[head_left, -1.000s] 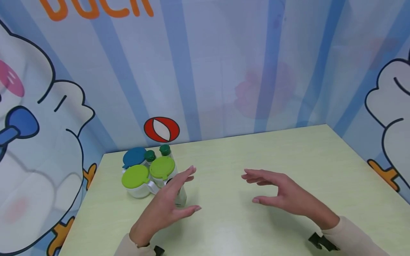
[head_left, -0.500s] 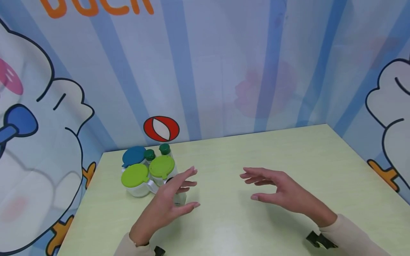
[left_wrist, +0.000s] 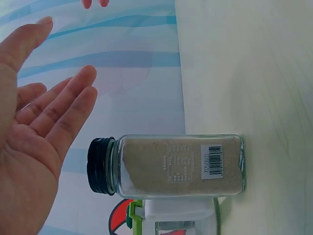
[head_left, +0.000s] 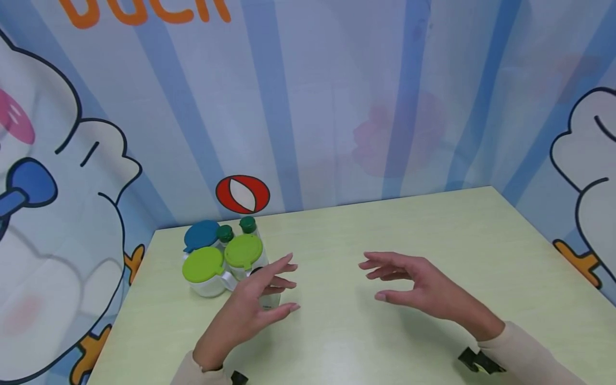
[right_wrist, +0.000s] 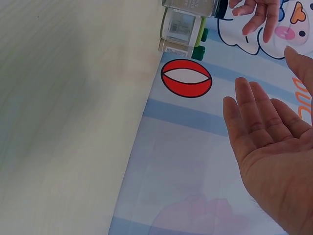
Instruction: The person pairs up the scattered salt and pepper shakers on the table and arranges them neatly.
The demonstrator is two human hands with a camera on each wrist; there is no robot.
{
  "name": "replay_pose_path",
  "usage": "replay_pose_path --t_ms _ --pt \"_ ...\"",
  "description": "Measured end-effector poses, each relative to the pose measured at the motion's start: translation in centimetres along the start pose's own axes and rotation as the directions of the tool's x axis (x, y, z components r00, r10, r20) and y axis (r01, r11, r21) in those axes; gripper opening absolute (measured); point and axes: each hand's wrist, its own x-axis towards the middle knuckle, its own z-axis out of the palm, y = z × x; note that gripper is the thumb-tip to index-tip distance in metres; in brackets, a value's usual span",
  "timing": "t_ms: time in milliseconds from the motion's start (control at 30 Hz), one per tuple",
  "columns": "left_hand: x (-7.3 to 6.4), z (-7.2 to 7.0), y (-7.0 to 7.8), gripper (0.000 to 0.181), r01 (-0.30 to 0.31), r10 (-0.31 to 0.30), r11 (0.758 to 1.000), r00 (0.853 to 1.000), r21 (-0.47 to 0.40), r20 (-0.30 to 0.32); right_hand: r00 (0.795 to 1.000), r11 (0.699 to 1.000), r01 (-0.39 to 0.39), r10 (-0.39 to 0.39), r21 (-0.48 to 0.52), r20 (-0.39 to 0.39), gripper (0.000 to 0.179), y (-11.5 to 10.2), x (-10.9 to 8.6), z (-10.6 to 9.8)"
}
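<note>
- We have the table point(head_left: 337, 240) before us; the backdrop point(head_left: 332, 107) rises behind it;
- on the table's left part we find the rear pot point(head_left: 202, 235); the front pot point(head_left: 204, 267) stands before it; the third pot point(head_left: 244, 252) stands right of the front one;
- behind the third pot we see the left bottle point(head_left: 224, 234) and the right bottle point(head_left: 248, 225);
- before the third pot we see the jar point(left_wrist: 178, 166), partly behind the left hand point(head_left: 247, 302);
- we see the right hand point(head_left: 418, 283) over the table, well right of the left.
</note>
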Motion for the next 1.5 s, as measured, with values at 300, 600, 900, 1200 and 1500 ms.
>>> replay_pose_path --t_ms 300,600,900,1200,1500 --pt "-0.2 -0.4 0.1 0.089 0.003 -0.003 1.0 1.0 0.014 -0.016 1.0 1.0 -0.013 0.013 0.008 -0.004 0.063 0.3 0.1 0.3" --pt "-0.3 -0.3 0.0 0.087 0.004 -0.004 1.0 1.0 0.025 -0.017 1.0 0.999 0.02 -0.02 0.033 0.007 0.061 0.5 0.3 0.5" --pt "-0.5 -0.5 0.2 0.085 0.042 -0.042 0.999 0.999 0.009 -0.028 0.999 0.998 0.036 -0.036 0.042 0.005 0.058 0.5 0.5 0.8" --pt "-0.9 -0.7 0.2 0.085 0.072 -0.07 0.997 0.996 0.032 -0.052 0.999 0.997 0.047 -0.048 0.056 0.014 0.057 0.4 1.0 1.3" --pt "-1.2 -1.2 0.1 0.084 0.083 -0.081 0.996 0.993 0.022 -0.083 0.998 0.997 0.061 -0.063 0.055 0.023 0.055 0.3 1.6 1.6"
